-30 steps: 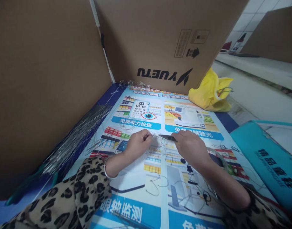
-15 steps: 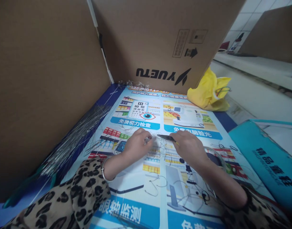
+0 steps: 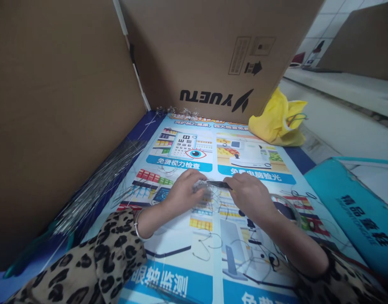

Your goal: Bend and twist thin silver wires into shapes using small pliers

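Note:
My right hand [image 3: 249, 194] is wrapped around a pair of needle-nose pliers [image 3: 219, 184], whose dark, slim jaws point left. Their tip reaches the fingers of my left hand [image 3: 188, 192]. Pinched between that hand's thumb and fingers is thin wire [image 3: 202, 185], bent into a small tangle; its exact shape is blurred. Fine strands hang below it, between the two hands. Both hands are just above a printed poster [image 3: 217, 228] spread over the table.
A bundle of straight wires [image 3: 95, 190] lies at left. Small wire pieces [image 3: 181, 112] gather by the upright cardboard [image 3: 194, 50]. At right are a yellow bag [image 3: 278, 122] and a teal box [image 3: 348, 202]. Loose bent wires [image 3: 206, 249] lie on the poster.
The plier tip has moved left, from a small gap away to the wire at my left fingers. My left thumb has shifted and blurs slightly.

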Available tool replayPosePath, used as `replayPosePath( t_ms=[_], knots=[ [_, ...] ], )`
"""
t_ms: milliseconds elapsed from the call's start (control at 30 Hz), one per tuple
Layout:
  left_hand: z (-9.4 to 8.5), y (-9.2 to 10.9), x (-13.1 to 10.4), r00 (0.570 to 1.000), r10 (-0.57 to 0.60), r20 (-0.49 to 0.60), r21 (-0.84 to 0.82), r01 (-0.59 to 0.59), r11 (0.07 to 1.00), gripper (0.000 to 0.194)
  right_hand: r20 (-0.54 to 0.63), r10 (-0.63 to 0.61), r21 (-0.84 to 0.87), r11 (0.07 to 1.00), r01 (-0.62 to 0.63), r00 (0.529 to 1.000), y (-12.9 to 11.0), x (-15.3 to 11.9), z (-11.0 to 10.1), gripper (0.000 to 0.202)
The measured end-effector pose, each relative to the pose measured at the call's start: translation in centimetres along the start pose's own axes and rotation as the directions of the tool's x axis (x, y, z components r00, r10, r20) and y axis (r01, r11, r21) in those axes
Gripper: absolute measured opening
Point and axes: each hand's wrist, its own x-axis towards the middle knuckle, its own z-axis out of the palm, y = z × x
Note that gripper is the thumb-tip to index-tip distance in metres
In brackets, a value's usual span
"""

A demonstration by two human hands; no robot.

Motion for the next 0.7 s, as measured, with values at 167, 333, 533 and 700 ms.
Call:
replayPosePath(
  t_ms=[167,333,533,700],
  knots=[
    [-0.09,0.1,0.08,0.999,-0.034,0.008,-0.007,0.034,0.999,0.018,0.006,-0.015,0.019,1.0,0.015,1.0,-0.12,-0.03,-0.07,0.023],
    [-0.05,-0.01,0.03,0.999,-0.047,0.014,-0.006,0.047,0.999,0.017,0.002,-0.018,0.019,1.0,0.018,1.0,-0.15,-0.04,-0.04,0.024],
    [-0.16,0.34,0.12,0.995,-0.094,0.028,0.02,0.093,0.995,0.014,-0.026,-0.028,0.008,1.0,0.029,0.999,-0.22,-0.06,-0.05,0.024],
    [-0.33,0.8,0.23,0.992,-0.122,0.032,0.018,0.122,0.992,0.014,-0.073,-0.057,-0.055,0.997,0.053,0.996,-0.22,-0.13,-0.14,0.02]
  ],
)
